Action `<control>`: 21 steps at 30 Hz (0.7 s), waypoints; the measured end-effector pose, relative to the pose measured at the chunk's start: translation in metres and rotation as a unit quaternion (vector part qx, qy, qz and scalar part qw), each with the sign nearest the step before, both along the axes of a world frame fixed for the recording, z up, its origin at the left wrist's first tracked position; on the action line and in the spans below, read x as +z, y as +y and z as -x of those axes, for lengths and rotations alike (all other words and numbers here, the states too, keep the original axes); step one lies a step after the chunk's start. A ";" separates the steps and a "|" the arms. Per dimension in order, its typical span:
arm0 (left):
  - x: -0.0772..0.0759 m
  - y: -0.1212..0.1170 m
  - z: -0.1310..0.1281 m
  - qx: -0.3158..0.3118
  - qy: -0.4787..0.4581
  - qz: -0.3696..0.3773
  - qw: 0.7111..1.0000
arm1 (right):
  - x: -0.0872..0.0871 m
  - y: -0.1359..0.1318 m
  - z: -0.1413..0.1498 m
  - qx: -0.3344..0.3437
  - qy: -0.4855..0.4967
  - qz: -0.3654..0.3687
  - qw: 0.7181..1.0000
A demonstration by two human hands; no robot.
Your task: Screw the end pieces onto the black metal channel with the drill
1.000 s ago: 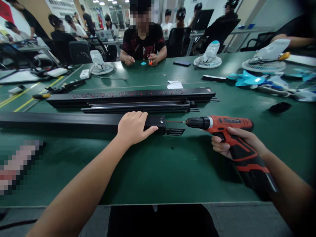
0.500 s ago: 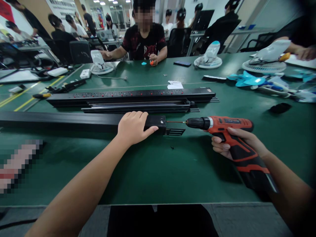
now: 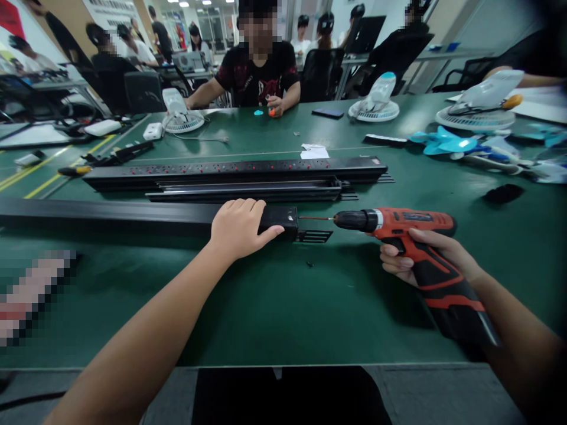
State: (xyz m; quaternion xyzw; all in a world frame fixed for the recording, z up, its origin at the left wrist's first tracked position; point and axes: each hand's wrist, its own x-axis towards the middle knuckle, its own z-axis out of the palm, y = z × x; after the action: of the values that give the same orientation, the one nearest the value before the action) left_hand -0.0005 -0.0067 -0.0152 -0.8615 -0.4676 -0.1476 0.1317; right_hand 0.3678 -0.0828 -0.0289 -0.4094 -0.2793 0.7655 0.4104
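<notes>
R hand (image 3: 456, 260), right of the frame, is closed round the handle of a red-and-black drill (image 3: 414, 224); fingers are at the trigger, but if it is pressed I can't tell. The drill points left, and its thin bit (image 3: 315, 218) reaches to the right end of a long black bar (image 3: 133, 215), approx. ctr. L hand (image 3: 237, 230) holds this bar from above near the same end: fingers bent over the far edge, thumb stretched to the right, fingertips hidden. The bar runs out to the left edge of the frame. A slotted piece (image 3: 314, 236) shows below the bit.

Just behind lie 2 more black pcs.: a shorter open bar (image 3: 248, 192), then a bar w/ red dots (image 3: 190, 169). White paper (image 3: 314, 152) is upper ctr. At the top, a co-worker (image 3: 261, 82) sits across the green table (image 3: 287, 319), w/ a small orange thing (image 3: 271, 111) in one hand. Upper R, I see blue blades (image 3: 443, 141) near a white fan (image 3: 476, 118).
</notes>
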 end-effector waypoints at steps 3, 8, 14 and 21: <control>0.000 0.000 0.000 0.000 0.000 0.001 1.000 | 0.001 0.000 0.000 -0.001 -0.004 -0.001 1.000; 0.001 0.000 -0.001 0.002 0.001 -0.002 1.000 | -0.002 0.000 -0.005 0.014 -0.018 0.012 1.000; 0.000 0.000 0.000 -0.001 -0.001 -0.003 1.000 | -0.003 0.000 -0.006 0.017 -0.030 0.011 0.999; 0.002 -0.001 -0.001 -0.003 -0.014 0.009 1.000 | -0.003 0.000 -0.007 0.029 -0.066 -0.013 0.997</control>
State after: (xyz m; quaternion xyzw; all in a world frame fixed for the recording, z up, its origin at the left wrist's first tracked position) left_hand 0.0001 -0.0079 -0.0131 -0.8620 -0.4681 -0.1559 0.1167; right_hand 0.3744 -0.0825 -0.0322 -0.4449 -0.3277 0.7447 0.3743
